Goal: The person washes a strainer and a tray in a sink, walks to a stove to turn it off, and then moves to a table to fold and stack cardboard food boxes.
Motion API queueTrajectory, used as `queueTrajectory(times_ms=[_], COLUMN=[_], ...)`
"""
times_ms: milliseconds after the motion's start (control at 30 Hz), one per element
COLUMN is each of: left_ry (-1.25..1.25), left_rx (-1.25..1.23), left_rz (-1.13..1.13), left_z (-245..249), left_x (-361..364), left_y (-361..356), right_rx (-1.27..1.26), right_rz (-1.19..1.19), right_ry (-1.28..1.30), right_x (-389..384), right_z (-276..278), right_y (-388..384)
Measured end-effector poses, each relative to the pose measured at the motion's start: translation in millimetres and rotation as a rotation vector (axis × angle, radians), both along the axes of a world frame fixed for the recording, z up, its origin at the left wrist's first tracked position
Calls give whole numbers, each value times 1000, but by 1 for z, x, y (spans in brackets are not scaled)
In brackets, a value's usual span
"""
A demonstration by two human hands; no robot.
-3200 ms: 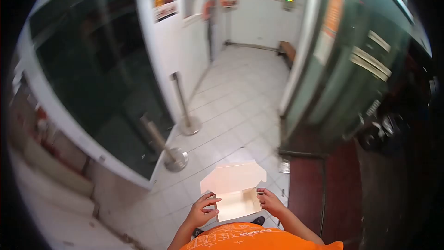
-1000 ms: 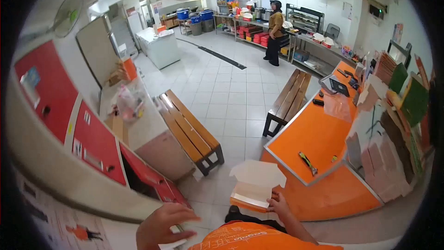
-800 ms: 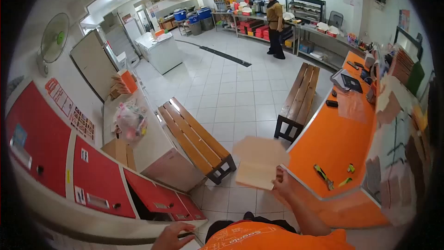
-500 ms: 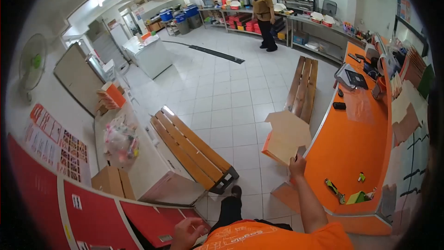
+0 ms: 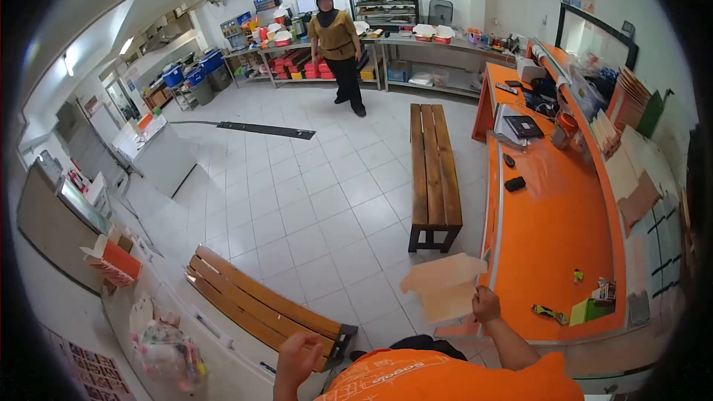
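Observation:
My right hand (image 5: 486, 304) is closed on the edge of a partly unfolded cardboard food box (image 5: 442, 289). The box's plain tan inner side faces up, beside the left edge of the orange counter (image 5: 546, 252). My left hand (image 5: 298, 358) is raised in front of the near end of a slatted wooden bench (image 5: 260, 304). Its fingers are loosely curled and apart, and no object shows in them.
A second wooden bench (image 5: 434, 171) stands ahead, left of the counter. An adjustable wrench (image 5: 549, 313) and a green box (image 5: 587, 312) lie on the counter. A plastic bag (image 5: 167, 349) sits on the left white surface. A person (image 5: 336, 44) stands at the far shelves.
My view has swung right and I have moved forward. The cardboard box, still in my right hand, now lies flatter and shows less of its orange side. The far person has turned or stepped slightly.

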State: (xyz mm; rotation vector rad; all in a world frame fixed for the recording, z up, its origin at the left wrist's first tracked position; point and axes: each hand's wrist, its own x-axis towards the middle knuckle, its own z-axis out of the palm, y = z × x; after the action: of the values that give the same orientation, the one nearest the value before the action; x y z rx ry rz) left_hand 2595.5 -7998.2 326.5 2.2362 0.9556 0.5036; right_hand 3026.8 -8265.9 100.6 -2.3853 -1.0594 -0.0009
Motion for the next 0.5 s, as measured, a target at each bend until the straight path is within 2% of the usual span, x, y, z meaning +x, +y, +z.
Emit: queueTrajectory(times_ms=[200, 233, 300, 333, 367, 433, 500], left_ry=[-224, -238, -101, -103, -89, -116, -88], left_rx=[-169, -156, -142, -298, -308, -363, -280], left_rz=[-148, -157, -219, -177, -204, -197, -229], left_z=[-1, -8, -37, -49, -60, -67, -60], left_x=[75, 87, 103, 112, 120, 140, 162], left_y=[99, 117, 144, 155, 164, 185, 209], right_rx=[-130, -152, -141, -154, -160, 30, -12], right_rz=[-203, -272, -329, -375, -404, -305, -321], right_ry=[31, 57, 120, 203, 213, 125, 124], right_x=[-2, 2, 6, 4, 13, 47, 71], right_z=[-14, -4, 22, 29, 13, -28, -36], right_y=[10, 26, 76, 92, 108, 160, 210])
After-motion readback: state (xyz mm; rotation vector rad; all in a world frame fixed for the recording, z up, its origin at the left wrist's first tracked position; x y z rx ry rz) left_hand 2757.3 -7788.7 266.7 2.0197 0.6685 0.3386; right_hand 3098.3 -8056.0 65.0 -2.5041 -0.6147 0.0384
